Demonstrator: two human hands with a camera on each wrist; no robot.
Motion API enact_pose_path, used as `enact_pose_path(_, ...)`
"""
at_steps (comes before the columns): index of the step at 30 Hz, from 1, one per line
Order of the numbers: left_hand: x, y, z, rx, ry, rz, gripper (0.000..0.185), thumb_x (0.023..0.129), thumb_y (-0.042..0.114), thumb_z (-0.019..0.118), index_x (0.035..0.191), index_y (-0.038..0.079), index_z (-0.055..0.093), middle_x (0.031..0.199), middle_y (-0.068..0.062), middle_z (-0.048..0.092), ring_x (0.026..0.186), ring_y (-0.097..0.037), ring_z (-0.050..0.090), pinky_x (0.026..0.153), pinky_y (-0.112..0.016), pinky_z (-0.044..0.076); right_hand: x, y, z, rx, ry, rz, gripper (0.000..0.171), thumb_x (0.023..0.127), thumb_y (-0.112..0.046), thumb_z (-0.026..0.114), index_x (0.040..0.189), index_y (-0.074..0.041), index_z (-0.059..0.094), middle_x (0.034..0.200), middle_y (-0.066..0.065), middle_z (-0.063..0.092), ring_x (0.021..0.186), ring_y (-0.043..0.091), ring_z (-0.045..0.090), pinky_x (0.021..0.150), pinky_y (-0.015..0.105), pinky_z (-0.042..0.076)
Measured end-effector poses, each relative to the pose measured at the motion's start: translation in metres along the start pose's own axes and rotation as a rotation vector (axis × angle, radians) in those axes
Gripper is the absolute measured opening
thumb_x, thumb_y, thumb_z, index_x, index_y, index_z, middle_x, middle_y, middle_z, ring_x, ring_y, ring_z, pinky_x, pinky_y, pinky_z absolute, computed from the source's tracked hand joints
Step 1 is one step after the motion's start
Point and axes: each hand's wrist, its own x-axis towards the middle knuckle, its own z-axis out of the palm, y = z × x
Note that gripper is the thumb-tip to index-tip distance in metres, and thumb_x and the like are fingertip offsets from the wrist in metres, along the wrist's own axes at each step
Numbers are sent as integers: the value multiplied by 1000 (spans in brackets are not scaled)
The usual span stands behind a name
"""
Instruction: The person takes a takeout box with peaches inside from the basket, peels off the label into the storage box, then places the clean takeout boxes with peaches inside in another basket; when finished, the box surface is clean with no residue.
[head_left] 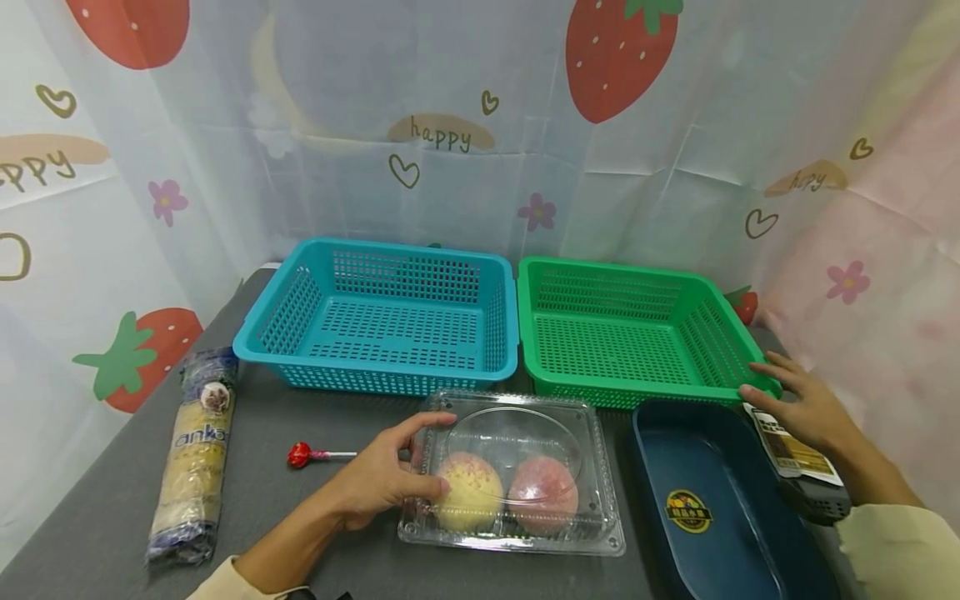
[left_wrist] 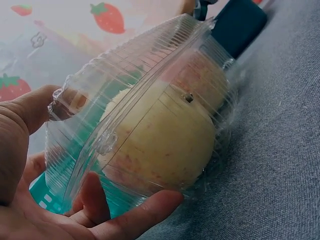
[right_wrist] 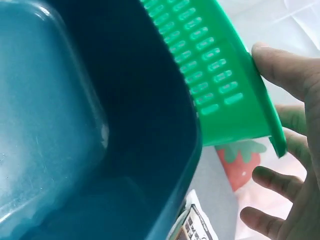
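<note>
The clear clamshell box (head_left: pixel 517 475) with two peaches sits on the grey bench (head_left: pixel 315 533); the left hand (head_left: pixel 378 483) grips its left edge, thumb over the lid; right of the box, the right hand (head_left: pixel 798 404) rests with fingers spread against the green basket's (head_left: pixel 637 333) corner; a lollipop (head_left: pixel 303 455) lies left of the box.

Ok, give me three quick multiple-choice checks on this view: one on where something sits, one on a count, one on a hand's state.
1. Where is the lollipop?
A. in the teal basket
B. on the table, left of the clear clamshell box
C. in the dark blue tray

2. How many round fruits in the clear clamshell box?
A. one
B. two
C. four

3. What is the left hand doing?
A. gripping the box's left edge
B. lying flat on the table
C. holding the lollipop

Answers: 1 B, it lies on the grey table. 2 B, two show through the lid. 3 A, thumb and fingers clasp the edge.
</note>
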Motion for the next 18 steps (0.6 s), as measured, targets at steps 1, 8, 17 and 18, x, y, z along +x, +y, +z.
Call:
enact_pose_path(1,0,0,0,-6,-3,0,79,76,4,80,144,11,42,92,-16,36,72,-22,48,53,-28,47,1,0,0,-8,-4,-2,57,97,-27,57,136,13,44,150,35,17,128,63,18,88,78,20)
enact_pose_path(8,1,0,0,-64,-23,-23,79,75,1,79,144,12,42,96,-18,36,76,-26,55,57,-33,52,1,0,1,0,-51,19,61,99,-30,53,140,13,38,154,31,9,131,62,10,88,79,18)
enact_pose_path(17,2,-2,0,-184,-43,-52,82,71,-8,76,143,11,41,120,-33,33,92,-37,59,70,-48,55,4,-2,1,23,-113,86,66,100,-35,50,146,9,31,157,23,0,133,61,6,90,79,17)
enact_pose_path(18,2,-2,1,-188,-43,-52,82,71,-8,76,143,10,41,121,-33,32,93,-37,58,71,-48,55,4,-1,1,22,-111,84,66,100,-34,50,145,9,31,157,23,1,132,61,7,89,79,17)
